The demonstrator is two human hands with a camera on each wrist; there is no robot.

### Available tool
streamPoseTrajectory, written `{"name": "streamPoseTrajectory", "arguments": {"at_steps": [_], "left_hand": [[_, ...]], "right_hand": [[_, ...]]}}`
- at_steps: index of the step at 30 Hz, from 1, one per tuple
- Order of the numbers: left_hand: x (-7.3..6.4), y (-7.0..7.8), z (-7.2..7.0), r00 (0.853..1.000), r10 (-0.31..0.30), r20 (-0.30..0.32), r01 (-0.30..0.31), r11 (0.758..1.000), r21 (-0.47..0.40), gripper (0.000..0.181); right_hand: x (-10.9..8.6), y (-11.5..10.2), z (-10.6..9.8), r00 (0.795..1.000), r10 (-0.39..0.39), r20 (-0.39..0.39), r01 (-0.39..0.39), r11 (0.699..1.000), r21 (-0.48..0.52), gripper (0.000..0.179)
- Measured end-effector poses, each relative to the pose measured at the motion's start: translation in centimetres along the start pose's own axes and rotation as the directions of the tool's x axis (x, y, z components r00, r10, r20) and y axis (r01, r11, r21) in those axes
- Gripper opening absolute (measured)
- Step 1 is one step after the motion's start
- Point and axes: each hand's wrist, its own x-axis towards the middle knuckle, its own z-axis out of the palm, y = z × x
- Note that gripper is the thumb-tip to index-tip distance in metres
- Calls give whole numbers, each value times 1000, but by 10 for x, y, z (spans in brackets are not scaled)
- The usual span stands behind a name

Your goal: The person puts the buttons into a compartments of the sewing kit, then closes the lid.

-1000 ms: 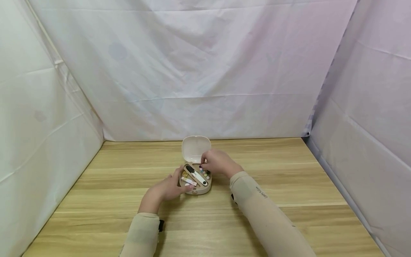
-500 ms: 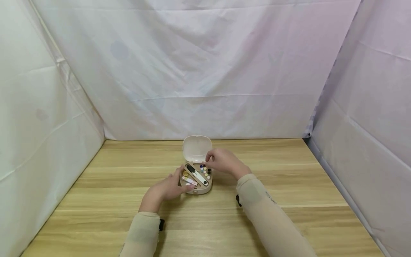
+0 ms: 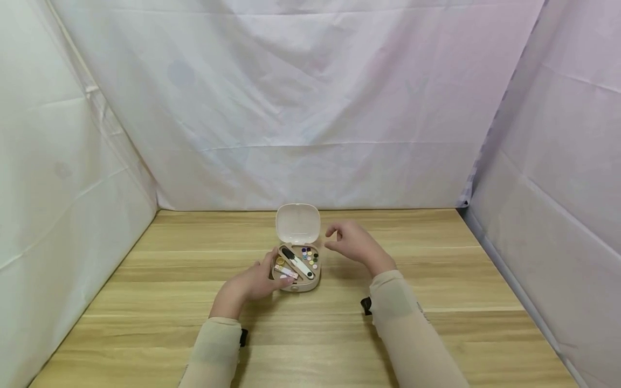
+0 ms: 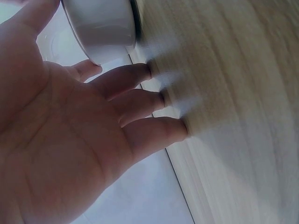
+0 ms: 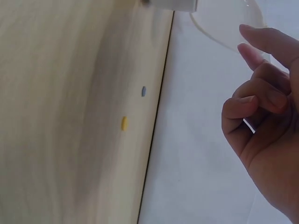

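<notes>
Right hand [image 3: 354, 242] pinches a thin needle [image 5: 248, 126] clear of the sewing kit [image 3: 297, 268], which the flat-fingered left hand [image 3: 252, 283] steadies; so slight a pinch could drop it.

Both arms wear long, tight beige sleeves that end at the wrists. The left hand [image 3: 253, 284] and the right hand [image 3: 353, 243] are bare. A small black piece shows at each wrist. The right sleeve [image 3: 412, 334] carries small dark print.
</notes>
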Motion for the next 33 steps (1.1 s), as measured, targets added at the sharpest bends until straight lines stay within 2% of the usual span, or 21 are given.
{"name": "streamPoseTrajectory", "arguments": {"at_steps": [9,22,28,33], "left_hand": [[-2,3,-2,1000,-12,9,12,1000,-8,107],[-2,3,-2,1000,-15,13,15,1000,-8,106],[-2,3,-3,1000,-17,11,17,1000,-5,107],[-2,3,-3,1000,-13,13,13,1000,-11,107]], "right_hand": [[-5,24,-8,997,58,41,-55,996,-71,26],[-12,45,-17,986,129,105,-113,983,-144,19],[-13,52,-16,985,129,113,-106,975,-193,14],[-15,55,-17,989,101,104,-74,968,-238,13]]}}
